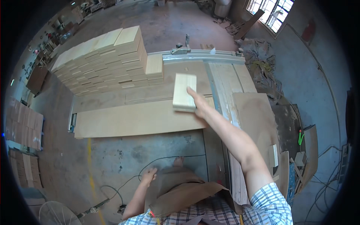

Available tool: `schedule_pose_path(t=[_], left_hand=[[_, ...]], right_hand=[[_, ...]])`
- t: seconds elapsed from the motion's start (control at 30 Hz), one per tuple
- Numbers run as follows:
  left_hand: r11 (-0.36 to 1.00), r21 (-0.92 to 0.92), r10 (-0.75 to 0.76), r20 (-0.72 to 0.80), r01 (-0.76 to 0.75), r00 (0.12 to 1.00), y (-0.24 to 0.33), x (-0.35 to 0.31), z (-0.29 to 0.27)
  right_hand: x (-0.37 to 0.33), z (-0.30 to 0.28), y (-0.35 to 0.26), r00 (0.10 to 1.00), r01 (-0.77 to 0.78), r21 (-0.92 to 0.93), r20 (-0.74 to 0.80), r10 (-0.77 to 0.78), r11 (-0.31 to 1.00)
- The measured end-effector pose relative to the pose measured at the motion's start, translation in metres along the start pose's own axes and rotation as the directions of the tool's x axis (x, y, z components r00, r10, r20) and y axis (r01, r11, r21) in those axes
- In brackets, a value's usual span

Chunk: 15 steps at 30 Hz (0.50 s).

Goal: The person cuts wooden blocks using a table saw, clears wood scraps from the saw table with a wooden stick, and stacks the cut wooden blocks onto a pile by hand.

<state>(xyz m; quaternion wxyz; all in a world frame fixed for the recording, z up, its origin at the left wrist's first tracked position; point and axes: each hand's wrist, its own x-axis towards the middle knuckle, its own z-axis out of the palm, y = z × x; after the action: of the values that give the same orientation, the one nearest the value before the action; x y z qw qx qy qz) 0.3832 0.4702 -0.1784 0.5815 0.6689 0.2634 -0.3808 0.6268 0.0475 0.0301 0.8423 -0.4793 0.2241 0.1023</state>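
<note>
My right hand [198,104] reaches out over the worktable, closed around the right side of a short stack of pale wooden boards [182,92]. The thumb lies on the top board; the other fingers are hidden beneath. The stack is above a long wooden panel [138,119] lying along the table's near edge. Down by the brown apron [187,200], my left hand [150,176] hangs with curled fingers and nothing visible in it. Beyond the panel, a large pile of similar boards [101,60] stands in rows, with a lower stack [154,64] at its right end.
A metal rail fence [206,56] with a clamp-like stop [180,48] runs along the table's far side. A brown sheet [251,112] lies on the right. A black cable [165,159] crosses the floor near my foot. A fan [60,213] stands at lower left.
</note>
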Motion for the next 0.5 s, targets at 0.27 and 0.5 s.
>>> schedule_pose_path(t=[0.27, 0.5], left_hand=[[0.945, 0.026, -0.315, -0.182, 0.325, 0.931, -0.091, -0.014, -0.098], [0.941, -0.007, -0.335, -0.149, 0.337, 0.93, -0.081, 0.004, -0.083]], right_hand=[[0.169, 0.1, -0.087, 0.998, 0.051, -0.193, 0.043, -0.043, 0.98], [0.23, 0.135, -0.091, 0.981, -0.059, -0.216, 0.167, 0.096, 0.975]])
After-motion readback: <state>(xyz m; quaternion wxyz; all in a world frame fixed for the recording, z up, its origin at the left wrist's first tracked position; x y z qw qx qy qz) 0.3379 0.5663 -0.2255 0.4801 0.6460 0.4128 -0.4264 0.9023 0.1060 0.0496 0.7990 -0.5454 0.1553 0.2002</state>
